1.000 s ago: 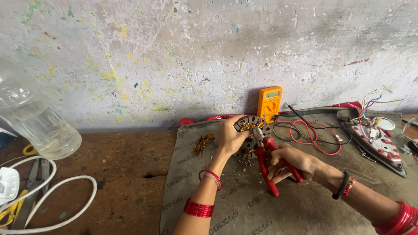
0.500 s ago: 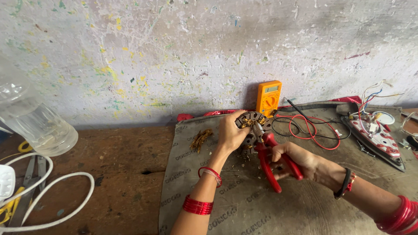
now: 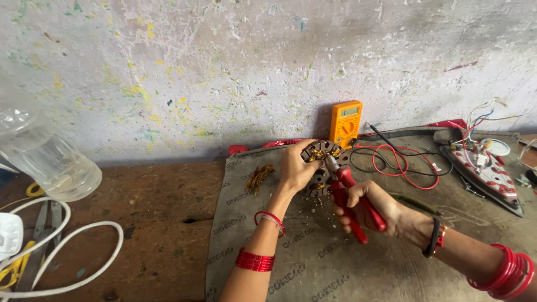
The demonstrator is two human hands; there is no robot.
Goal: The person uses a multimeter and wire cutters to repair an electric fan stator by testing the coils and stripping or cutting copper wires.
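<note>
Your left hand (image 3: 295,166) has its fingers closed around the rim of the stator (image 3: 323,168), a round dark core with copper windings, and holds it tilted up on the mat (image 3: 391,263) close to the wall (image 3: 268,67). Your right hand (image 3: 366,210) has its fingers wrapped tight on the red handles of the pliers (image 3: 349,196); the metal nose of the pliers points up and left into the copper at the stator's middle, touching the windings. Small bits of copper lie on the mat just under the stator.

A loose clump of copper wire (image 3: 259,178) lies on the mat to the left of your left hand, near but apart from it. Red bangles sit on both your forearms, and a dark band on your right wrist.

Behind the stator an orange multimeter (image 3: 345,123) leans upright against the wall, and its red and black leads (image 3: 400,162) coil on the mat to the right of it. Farther right lies an opened iron (image 3: 486,168) with coloured wires sticking up from it.

The grey mat covers the right part of the brown bench (image 3: 140,223). On the bare bench, well to the left, stands a clear plastic jar (image 3: 47,162), tilted, and in front of it a white cable (image 3: 67,246) loops over scissors (image 3: 42,223).
</note>
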